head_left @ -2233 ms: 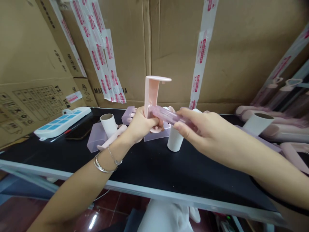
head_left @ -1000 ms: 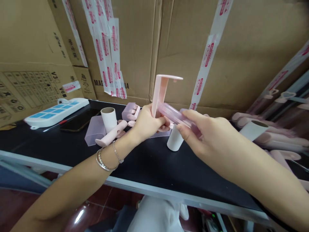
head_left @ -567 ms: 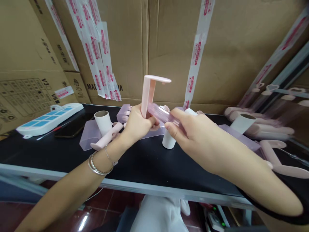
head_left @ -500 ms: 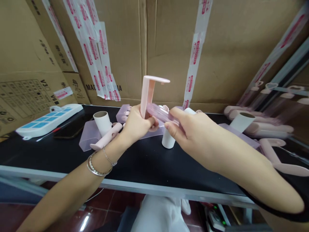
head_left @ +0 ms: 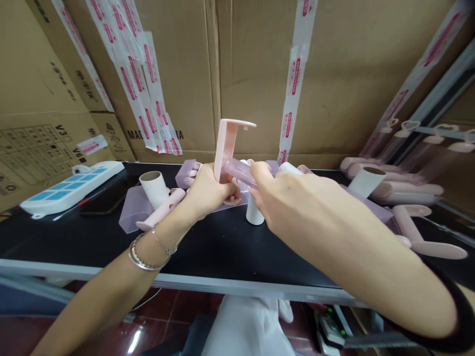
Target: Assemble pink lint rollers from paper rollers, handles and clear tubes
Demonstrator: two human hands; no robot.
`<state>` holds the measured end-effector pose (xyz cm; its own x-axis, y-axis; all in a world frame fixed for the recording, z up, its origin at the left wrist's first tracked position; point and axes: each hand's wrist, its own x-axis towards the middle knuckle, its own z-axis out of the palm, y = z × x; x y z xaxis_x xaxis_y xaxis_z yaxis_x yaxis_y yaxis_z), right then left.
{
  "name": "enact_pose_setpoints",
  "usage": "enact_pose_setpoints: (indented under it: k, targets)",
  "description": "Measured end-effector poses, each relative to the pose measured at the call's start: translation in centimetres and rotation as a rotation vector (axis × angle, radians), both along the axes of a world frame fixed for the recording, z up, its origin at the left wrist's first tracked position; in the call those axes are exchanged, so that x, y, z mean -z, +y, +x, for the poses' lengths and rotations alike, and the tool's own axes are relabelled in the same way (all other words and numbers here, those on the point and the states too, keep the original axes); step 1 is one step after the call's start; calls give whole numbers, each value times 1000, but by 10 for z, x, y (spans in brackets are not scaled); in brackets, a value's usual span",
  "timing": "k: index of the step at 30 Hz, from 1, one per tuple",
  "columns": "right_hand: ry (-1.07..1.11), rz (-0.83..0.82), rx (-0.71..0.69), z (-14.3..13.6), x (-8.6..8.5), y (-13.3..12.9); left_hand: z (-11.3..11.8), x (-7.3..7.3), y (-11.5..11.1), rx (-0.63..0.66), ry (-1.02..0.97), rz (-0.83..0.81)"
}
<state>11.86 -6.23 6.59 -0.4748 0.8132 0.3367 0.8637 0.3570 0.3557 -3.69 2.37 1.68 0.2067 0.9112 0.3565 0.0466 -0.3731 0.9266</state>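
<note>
Head view, near to far: above a black table, the right hand closes its fingers around a clear purple tube. The left hand grips the lower part of an upright pink bracket; the tube's end lies at the bracket's inner side, contact unclear. Below the tube stands a white roll; farther left lies a phone. Taped cardboard stands behind.

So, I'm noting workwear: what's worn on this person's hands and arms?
The left hand is ungloved, with silver-coloured bangles and a thin chain bracelet at the wrist. The right hand is ungloved too; a black band, maybe a sleeve edge, rings that arm.
</note>
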Motion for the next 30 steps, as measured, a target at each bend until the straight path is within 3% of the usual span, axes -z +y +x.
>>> enact_pose_setpoints:
  k: [8,13,25,30]
  targets:
    - [-16,237,-9,-1,13,14,-2,-7,1,90,-63,-169]
    - [60,307,-6,6,15,21,-3,-9,1,116,-7,-183]
    - [-105,143,17,3,6,12,-1,0,4,147,-73,-222]
    - [-156,110,35,2,1,8,-1,3,4,127,2,-167]
